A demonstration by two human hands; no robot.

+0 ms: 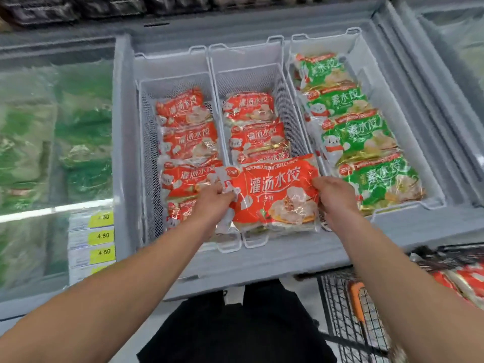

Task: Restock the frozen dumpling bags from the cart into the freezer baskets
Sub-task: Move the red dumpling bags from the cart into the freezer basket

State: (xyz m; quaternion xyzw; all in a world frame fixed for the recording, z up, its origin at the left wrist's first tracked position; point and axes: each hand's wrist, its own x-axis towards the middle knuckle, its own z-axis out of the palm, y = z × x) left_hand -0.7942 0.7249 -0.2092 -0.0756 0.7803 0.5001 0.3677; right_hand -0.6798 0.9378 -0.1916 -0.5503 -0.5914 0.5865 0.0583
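I hold a red dumpling bag [275, 195] flat over the near end of the middle freezer basket [288, 100]. My left hand [213, 200] grips the bag's left edge and my right hand [332, 195] grips its right edge. Red bags lie stacked in the middle basket and in the left basket [146, 132]. The right basket [429, 184] holds several green dumpling bags [361, 137]. The cart [348, 310] stands at the lower right with more red bags [468, 281] in it.
A closed glass freezer lid [52, 127] covers green packs on the left, with yellow price tags [102, 235] on its frame. Another freezer [455, 35] adjoins on the right. The freezer's grey front rim [262, 260] lies between me and the baskets.
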